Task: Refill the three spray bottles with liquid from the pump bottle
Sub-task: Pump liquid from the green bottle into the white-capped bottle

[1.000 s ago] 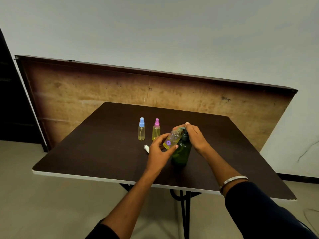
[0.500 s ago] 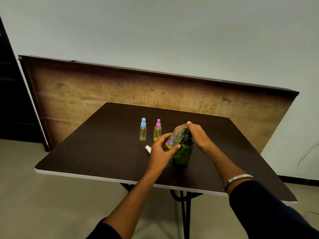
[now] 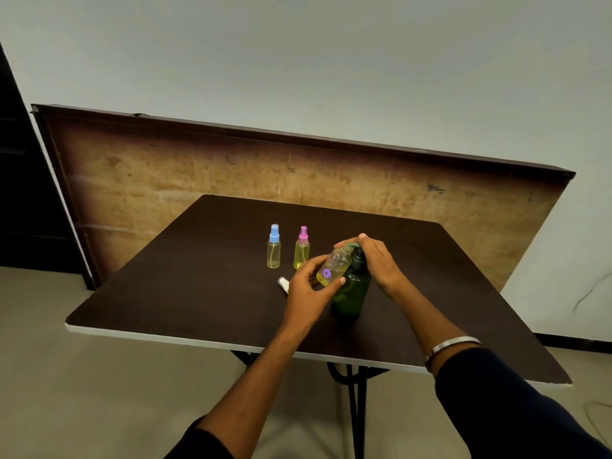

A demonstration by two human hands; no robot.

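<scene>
Refilling of the last spray bottle underway
Left hand (image 3: 306,289) is gripping the tilted flower-marked spray bottle (image 3: 331,267) at the green pump bottle (image 3: 351,286) spout while right hand (image 3: 376,260) is pressing the pump head; the blue-capped bottle (image 3: 273,247) and pink-capped bottle (image 3: 301,248) are standing capped, holding yellow liquid

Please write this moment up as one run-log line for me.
step: filling third spray bottle | left hand: holds it tilted at pump bottle spout | right hand: on pump | blue-capped bottle, pink-capped bottle: upright, capped

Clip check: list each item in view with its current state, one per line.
Blue-capped spray bottle: upright, capped, partly filled.
Pink-capped spray bottle: upright, capped, yellow liquid inside.
Flower-marked spray bottle: uncapped, tilted, mouth at the pump spout.
White spray cap: off, lying on table.
Green pump bottle: upright.
Left hand: grips flower-marked bottle.
Right hand: on pump head.
</scene>
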